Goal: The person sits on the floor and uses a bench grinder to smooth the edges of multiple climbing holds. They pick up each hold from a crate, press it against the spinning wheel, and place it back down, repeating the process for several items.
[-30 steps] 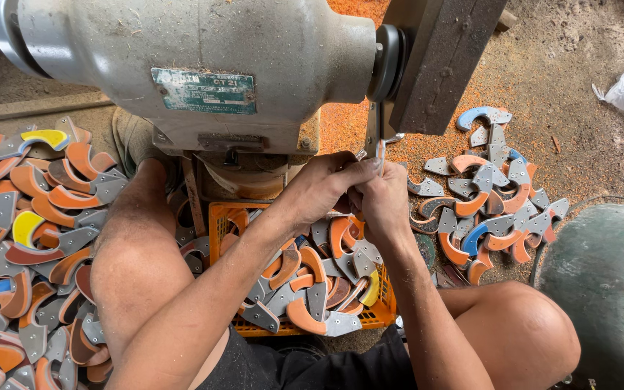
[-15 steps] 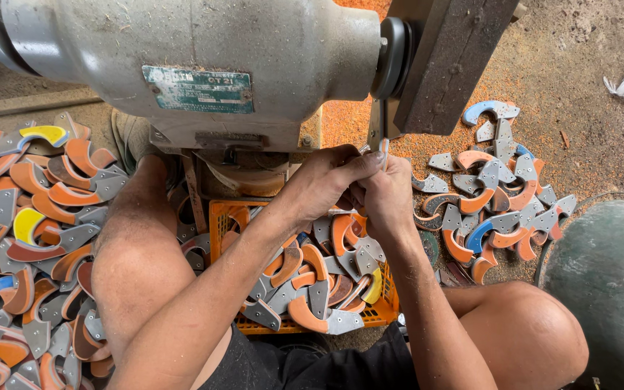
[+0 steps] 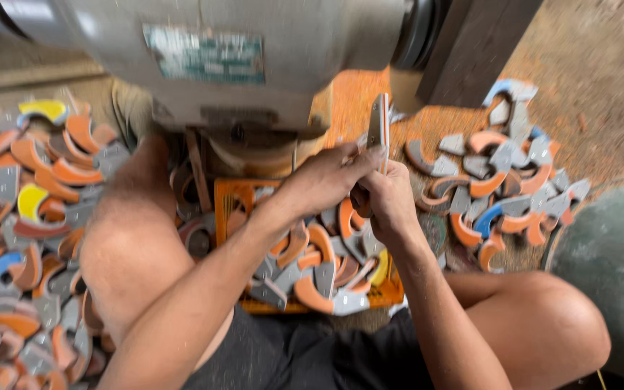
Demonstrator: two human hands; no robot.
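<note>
We grip a thin grey curved metal blade piece [image 3: 379, 126] edge-up with both hands: our left hand [image 3: 323, 180] pinches its lower part from the left, and our right hand [image 3: 386, 202] clenches it from below. Just above our hands looms the big grey motor housing [image 3: 254, 50]. Beneath our wrists sits an orange plastic crate [image 3: 234, 196] of orange-and-grey sickle blades [image 3: 312, 274].

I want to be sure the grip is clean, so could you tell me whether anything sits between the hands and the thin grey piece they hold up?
Nothing visible does. The left hand and the right hand both touch the thin grey piece directly, pinching its lower end while it stands upright above the orange crate.
</note>
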